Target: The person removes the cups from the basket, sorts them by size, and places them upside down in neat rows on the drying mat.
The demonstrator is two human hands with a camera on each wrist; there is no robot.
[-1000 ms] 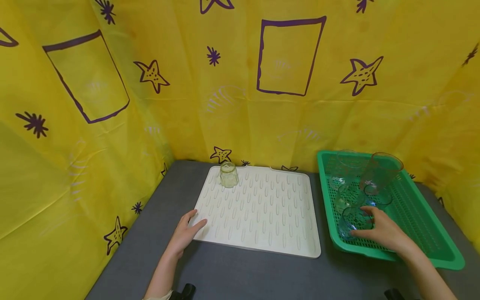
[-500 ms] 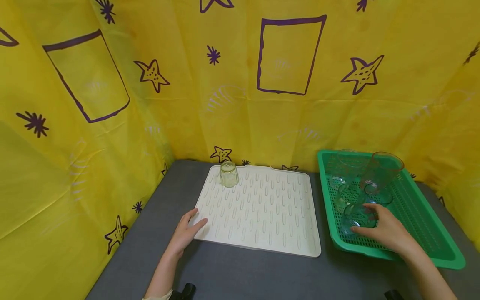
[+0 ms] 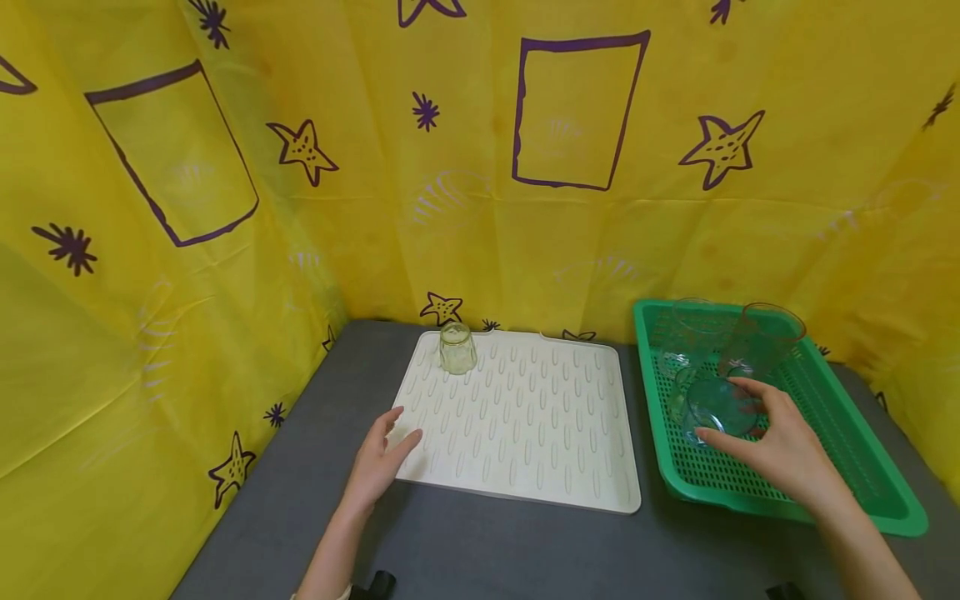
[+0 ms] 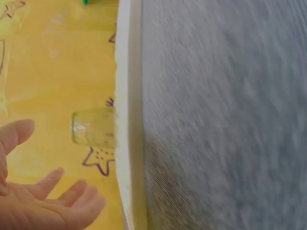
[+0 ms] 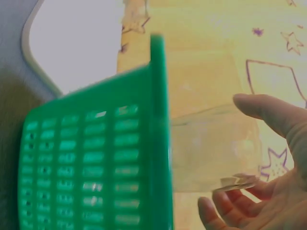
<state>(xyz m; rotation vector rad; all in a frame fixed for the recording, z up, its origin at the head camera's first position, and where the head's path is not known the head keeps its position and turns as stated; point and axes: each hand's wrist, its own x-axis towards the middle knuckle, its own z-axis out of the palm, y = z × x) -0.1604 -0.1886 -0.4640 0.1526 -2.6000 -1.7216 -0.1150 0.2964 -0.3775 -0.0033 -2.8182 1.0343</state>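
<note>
My right hand (image 3: 787,442) grips a bluish drinking glass (image 3: 722,407) between thumb and fingers, inside the green basket (image 3: 903,500). In the right wrist view, the fingers (image 5: 235,206) curl by a clear glass edge, and the basket's wall hides part of the scene. My left hand (image 3: 378,458) hovers at the near left edge of the white ridged drainer tray (image 3: 517,425), fingers loosely spread, holding nothing. On that tray, at its back left, a pale yellow-green glass (image 3: 457,350) stands upside down; it also shows in the left wrist view.
Several other glasses stand in the basket, among them a tall pinkish glass (image 3: 761,342) at the back. Tray and basket rest on a dark grey table (image 3: 525,554). A yellow curtain (image 3: 450,208) closes off the back and sides.
The blue glass has tilted and risen a little in my right hand, which moved slightly up. My left hand has lifted slightly and shifted right.
</note>
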